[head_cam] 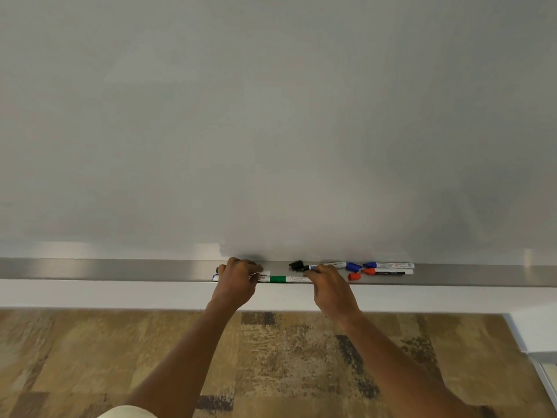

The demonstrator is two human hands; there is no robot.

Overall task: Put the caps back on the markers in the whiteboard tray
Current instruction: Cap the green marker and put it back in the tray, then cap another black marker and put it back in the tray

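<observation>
Metal tray (120,269), both hands (238,277) palm-down

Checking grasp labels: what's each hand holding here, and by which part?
Left hand covers the left ends of markers in the tray; a closed grip cannot be told. Right hand rests fingers at the green marker barrel's right end; hold unclear.

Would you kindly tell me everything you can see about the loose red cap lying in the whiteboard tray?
The loose red cap is a short, stubby piece of what looks like glossy plastic, lying on its side near the front edge of the grey metal tray. It sits alone, apart from both hands, to the right of the right hand. Just behind it lies the red marker, uncapped with its red tip end toward the cap; the two look close but not touching. No clip or marking is discernible.
</observation>
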